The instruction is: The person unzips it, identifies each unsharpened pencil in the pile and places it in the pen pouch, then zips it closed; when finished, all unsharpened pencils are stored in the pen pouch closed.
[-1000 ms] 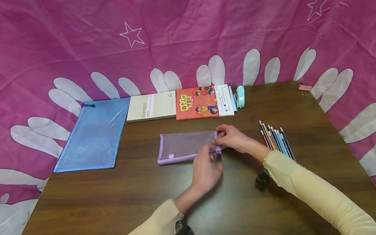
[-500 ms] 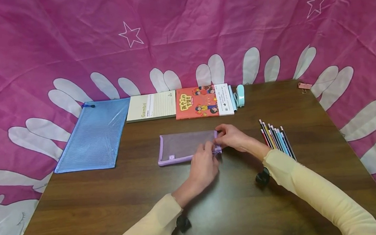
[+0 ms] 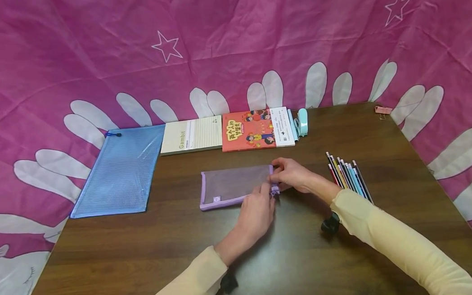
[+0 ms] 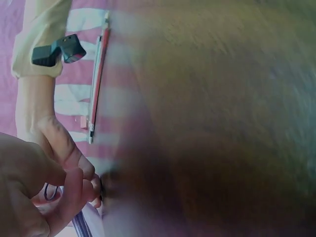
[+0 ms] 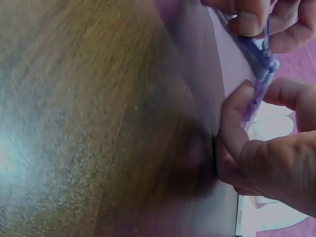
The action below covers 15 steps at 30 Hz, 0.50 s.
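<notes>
A purple mesh pouch [image 3: 234, 186] lies flat at the middle of the brown table [image 3: 145, 261]. My right hand [image 3: 276, 175] pinches the pouch's right end; in the right wrist view its thumb and finger grip the purple edge [image 5: 249, 106]. My left hand [image 3: 265, 191] reaches in from the front and pinches the zip pull cord [image 5: 267, 34] at that same corner. The left wrist view shows both hands meeting at the lower left, with a bit of the pouch [image 4: 85, 224] below them. Several coloured pencils [image 3: 348, 176] lie side by side just right of my right wrist.
A blue mesh pouch [image 3: 117, 170] hangs over the table's left edge. Along the back lie a Gambit notepad [image 3: 190, 135], a red book [image 3: 255, 129] and a light-blue stapler-like tool [image 3: 301, 121]. A pink clip [image 3: 381, 110] sits at the far right corner. Pink cloth [image 3: 229, 39] surrounds the table.
My left hand has edged forward onto the pouch's right front corner, now covering the cord loop that showed before. The right hand and the pouch have stayed in place.
</notes>
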{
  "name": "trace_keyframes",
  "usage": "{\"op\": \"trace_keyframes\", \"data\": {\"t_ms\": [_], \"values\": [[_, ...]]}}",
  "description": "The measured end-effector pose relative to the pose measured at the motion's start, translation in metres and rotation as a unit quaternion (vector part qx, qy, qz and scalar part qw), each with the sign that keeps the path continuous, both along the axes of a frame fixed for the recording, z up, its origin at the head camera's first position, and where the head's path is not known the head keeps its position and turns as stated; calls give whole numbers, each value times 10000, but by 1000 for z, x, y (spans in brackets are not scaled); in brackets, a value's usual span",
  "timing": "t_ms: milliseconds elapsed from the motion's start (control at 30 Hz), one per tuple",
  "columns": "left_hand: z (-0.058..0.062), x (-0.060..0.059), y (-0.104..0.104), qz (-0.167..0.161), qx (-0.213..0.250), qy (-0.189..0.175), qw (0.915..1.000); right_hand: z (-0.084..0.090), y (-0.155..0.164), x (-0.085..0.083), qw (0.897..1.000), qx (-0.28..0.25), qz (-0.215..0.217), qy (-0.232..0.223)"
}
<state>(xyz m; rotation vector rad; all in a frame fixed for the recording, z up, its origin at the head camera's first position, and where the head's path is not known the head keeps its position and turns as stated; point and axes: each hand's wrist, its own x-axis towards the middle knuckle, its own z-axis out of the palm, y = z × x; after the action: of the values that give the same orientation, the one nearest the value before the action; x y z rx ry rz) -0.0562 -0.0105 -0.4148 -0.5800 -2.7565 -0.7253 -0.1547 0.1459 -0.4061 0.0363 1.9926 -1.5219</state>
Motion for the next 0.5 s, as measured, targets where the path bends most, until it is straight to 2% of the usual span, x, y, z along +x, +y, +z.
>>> {"op": "trace_keyframes", "data": {"t_ms": [167,300,500], "values": [[0,-2,-2,-103,296,-228,9992,-1,1,5,9994,-237,50,-240],[0,-4,-1,-143,506,-335,9981,-1,2,8,9994,-296,108,-137],[-2,-7,1,-142,786,-182,9966,-2,4,10,9994,-323,128,43]]}}
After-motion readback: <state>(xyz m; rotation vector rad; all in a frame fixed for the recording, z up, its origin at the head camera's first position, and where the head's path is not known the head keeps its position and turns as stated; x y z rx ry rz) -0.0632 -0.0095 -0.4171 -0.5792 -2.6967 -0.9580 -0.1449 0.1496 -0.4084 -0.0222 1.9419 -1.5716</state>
